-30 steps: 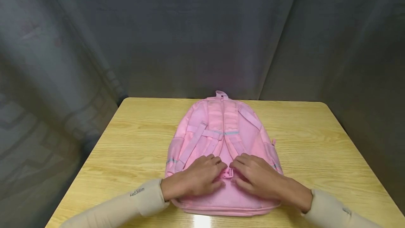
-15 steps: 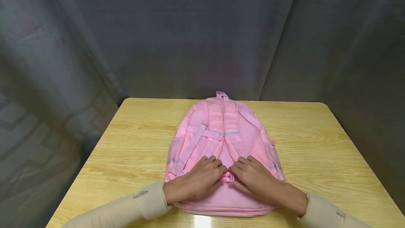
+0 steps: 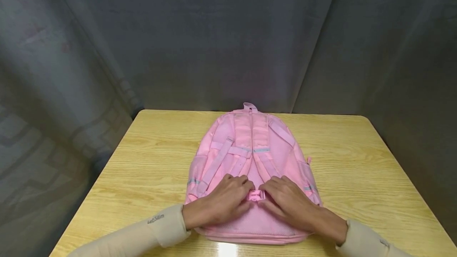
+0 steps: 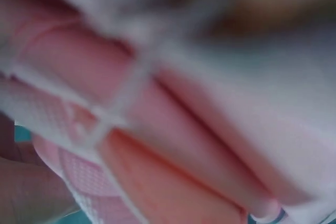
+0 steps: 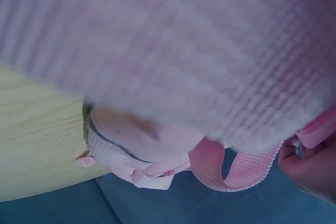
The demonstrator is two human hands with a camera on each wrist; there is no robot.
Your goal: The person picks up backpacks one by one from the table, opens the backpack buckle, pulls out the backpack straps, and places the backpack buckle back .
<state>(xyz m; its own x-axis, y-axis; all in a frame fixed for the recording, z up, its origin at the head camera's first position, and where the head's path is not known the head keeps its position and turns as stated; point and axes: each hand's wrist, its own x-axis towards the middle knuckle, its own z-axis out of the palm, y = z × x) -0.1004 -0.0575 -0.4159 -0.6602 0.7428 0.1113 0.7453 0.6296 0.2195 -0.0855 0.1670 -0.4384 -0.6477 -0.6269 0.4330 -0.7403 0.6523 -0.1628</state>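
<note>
A pink backpack lies on the table with its shoulder straps facing up and its top loop pointing away from me. Low on its back panel is a pink plastic buckle. My left hand pinches the buckle's left side, and my right hand pinches it from the right with thumb and fingers. Much of the buckle's ends is covered by the fingers. In the right wrist view, fingers hold the pink buckle beside a pink strap. Blurred pink fabric fills most of the left wrist view.
The wooden table extends to both sides of the backpack. Dark grey curtains hang behind it and along the left and right. A webbing strap lies loose across the backpack's left half.
Both hands drew closer around the buckle and dipped slightly toward me, then came back up a little. The buckle shifted slightly with them. The backpack's body stayed in place.
</note>
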